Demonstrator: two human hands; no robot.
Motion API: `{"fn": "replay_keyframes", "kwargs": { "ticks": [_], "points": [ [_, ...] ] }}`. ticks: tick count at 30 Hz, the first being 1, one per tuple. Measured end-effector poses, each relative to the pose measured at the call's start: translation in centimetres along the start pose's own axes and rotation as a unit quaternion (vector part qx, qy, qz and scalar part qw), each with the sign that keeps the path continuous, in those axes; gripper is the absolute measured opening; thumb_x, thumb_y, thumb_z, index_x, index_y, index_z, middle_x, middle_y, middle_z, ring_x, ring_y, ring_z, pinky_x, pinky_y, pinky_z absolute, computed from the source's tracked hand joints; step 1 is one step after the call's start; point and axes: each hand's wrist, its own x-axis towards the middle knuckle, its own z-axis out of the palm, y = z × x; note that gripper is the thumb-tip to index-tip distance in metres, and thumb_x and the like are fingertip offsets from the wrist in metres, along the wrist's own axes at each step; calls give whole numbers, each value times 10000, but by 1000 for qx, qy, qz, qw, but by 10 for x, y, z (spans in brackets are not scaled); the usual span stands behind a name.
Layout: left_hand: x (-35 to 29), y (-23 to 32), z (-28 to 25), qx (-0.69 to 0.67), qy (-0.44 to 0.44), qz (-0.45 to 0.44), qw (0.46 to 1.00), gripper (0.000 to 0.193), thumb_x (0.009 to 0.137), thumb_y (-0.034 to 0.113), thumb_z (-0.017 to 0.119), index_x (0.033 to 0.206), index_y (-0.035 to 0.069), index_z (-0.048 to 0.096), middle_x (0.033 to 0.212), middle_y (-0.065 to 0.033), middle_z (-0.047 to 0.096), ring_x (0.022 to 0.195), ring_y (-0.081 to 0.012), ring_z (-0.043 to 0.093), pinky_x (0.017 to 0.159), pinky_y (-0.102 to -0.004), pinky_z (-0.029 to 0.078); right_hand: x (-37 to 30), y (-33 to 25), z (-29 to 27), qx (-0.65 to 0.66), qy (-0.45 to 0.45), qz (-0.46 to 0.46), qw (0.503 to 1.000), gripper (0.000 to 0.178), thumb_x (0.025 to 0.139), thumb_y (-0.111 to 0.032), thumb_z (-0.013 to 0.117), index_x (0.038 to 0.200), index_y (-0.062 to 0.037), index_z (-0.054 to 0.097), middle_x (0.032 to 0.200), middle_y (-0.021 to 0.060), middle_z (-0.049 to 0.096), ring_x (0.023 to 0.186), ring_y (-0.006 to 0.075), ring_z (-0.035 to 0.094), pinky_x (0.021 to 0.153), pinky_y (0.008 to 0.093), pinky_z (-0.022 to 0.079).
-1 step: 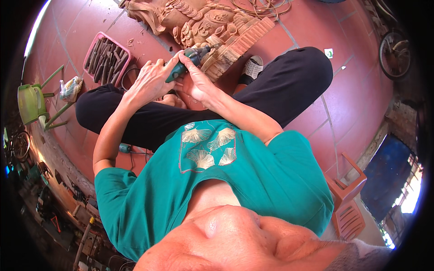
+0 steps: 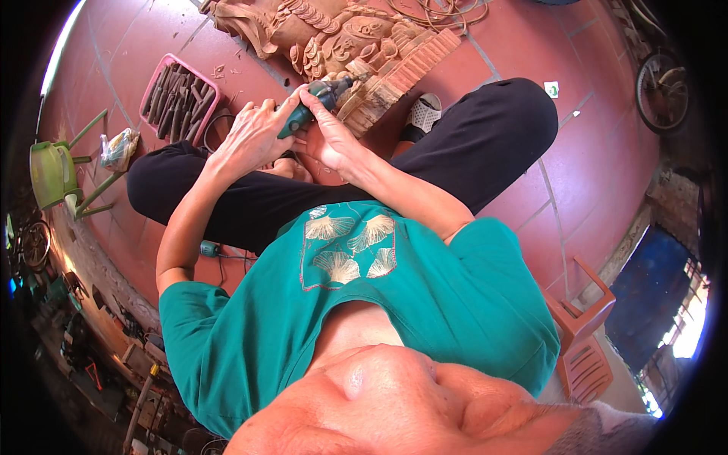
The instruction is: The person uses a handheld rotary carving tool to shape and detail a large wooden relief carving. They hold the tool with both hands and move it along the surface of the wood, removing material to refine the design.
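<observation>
Both my hands are closed round a teal-green die grinder point(image 2: 321, 97) with a black nose. My left hand point(image 2: 254, 135) wraps its rear part from the left. My right hand point(image 2: 330, 140) grips it from the near right side, thumb stretched along the body. The nose points up and right at a carved wooden piece point(image 2: 356, 38), covered in coin-like discs and scrolls, close to its stepped edge. Whether the bit touches the wood is too small to tell. Some of my fingers are hidden behind the tool.
A pink basket point(image 2: 168, 61) full of dark chisel-like tools stands at the left. Beyond it are a green stool point(image 2: 53, 174) and a plastic bag point(image 2: 120, 149). A hose coil point(image 2: 447, 11) lies far off. Red plastic chair point(image 2: 585, 326) at lower right; a wheel point(image 2: 662, 91) at far right.
</observation>
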Motion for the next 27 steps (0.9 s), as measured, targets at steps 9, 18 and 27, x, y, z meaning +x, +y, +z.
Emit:
{"fn": "replay_keyframes", "kwargs": {
  "ticks": [9, 18, 27],
  "points": [
    [3, -4, 2, 7, 10, -4, 1000, 799, 727, 201, 692, 1455, 74, 389, 941, -207, 609, 862, -370, 609, 821, -454, 461, 9, -3, -3, -8, -12, -4, 1000, 344, 840, -481, 749, 1010, -216, 611, 863, -33, 646, 745, 123, 631, 695, 378, 551],
    [4, -4, -2, 2, 14, -10, 1000, 775, 753, 170, 652, 1467, 102, 358, 903, -242, 624, 841, -405, 636, 815, -494, 479, 13, -4, -2, 3, -24, 1, 1000, 329, 852, -447, 746, 1051, -222, 613, 922, -27, 656, 846, 149, 656, 741, 424, 554],
    [5, -4, -3, 13, 12, -20, 1000, 806, 747, 172, 652, 1486, 109, 337, 901, -241, 624, 839, -403, 637, 816, -490, 481, 20, -3, -6, -15, -37, 4, 999, 393, 835, -472, 753, 1097, -231, 585, 979, -14, 646, 903, 165, 649, 770, 467, 553]
  ]
}}
